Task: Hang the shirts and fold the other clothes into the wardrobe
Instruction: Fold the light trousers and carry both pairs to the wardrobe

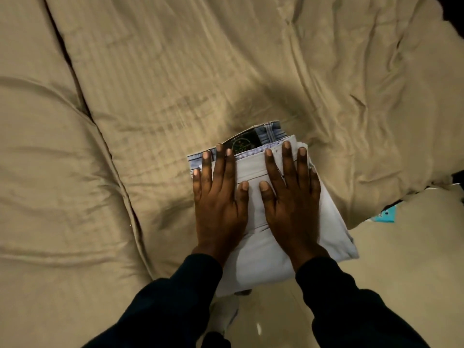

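Note:
A folded pair of pale grey trousers [253, 257] lies on top of folded light-blue jeans [272, 130] at the near edge of the bed. A dark label shows on the jeans' waistband beyond my fingertips. My left hand [218, 202] lies flat on the left half of the stack with straight, spread fingers. Beside it, my right hand [292, 199] presses flat on the right half the same way. Both thumbs nearly meet in the middle. Neither hand grips the cloth. No shirts or wardrobe are in view.
The beige duvet [150, 96] covers the bed in rumpled folds, with a deep crease running down the left. A turquoise item [388, 214] peeks from under the duvet at the right. Glossy cream floor tiles [401, 259] show below the bed's edge.

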Demonstrator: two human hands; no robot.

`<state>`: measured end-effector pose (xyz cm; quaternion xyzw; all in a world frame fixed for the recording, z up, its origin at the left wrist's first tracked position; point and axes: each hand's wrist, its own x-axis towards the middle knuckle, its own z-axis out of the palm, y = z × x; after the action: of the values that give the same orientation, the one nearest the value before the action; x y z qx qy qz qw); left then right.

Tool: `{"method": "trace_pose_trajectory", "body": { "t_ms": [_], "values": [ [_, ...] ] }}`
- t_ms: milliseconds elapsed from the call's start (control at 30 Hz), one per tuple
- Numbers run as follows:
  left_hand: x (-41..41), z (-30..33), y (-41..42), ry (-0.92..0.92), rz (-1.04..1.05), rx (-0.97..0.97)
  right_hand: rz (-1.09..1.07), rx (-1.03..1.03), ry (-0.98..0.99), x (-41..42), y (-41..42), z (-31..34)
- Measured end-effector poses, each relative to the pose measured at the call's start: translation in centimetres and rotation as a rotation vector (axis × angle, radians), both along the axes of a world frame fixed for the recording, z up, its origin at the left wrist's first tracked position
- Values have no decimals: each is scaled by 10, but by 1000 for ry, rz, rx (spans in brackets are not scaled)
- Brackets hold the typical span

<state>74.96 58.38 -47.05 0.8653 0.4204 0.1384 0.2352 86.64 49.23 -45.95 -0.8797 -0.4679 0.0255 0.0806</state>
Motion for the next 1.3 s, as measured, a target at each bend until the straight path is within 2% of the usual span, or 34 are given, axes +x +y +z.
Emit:
{"method": "trace_pose_trajectory", "body": {
  "t_ms": [600,833,967,1067,1133,1200,1233,1300],
  "values": [
    [4,-12,3,9,-18,50,-23,14,-19,1,5,-15],
    [5,-8,4,-43,-21,-20,-21,7,8,3,5,-13],
    [-5,2,8,-181,11,-104,4,79,114,6,4,1],
    [-12,23,-4,-224,262,-91,-216,287,330,17,0,25],
    [-17,33,-13,-307,514,-342,-348,312,460,37,-9,36],
    [-20,39,-12,-461,690,-789,-387,179,684,59,-17,40],
    [-22,40,-8,-499,695,-948,-388,103,838,70,-18,41],
    [-26,38,5,-473,581,-1047,-344,1,1095,86,-16,43]
  ]
}}
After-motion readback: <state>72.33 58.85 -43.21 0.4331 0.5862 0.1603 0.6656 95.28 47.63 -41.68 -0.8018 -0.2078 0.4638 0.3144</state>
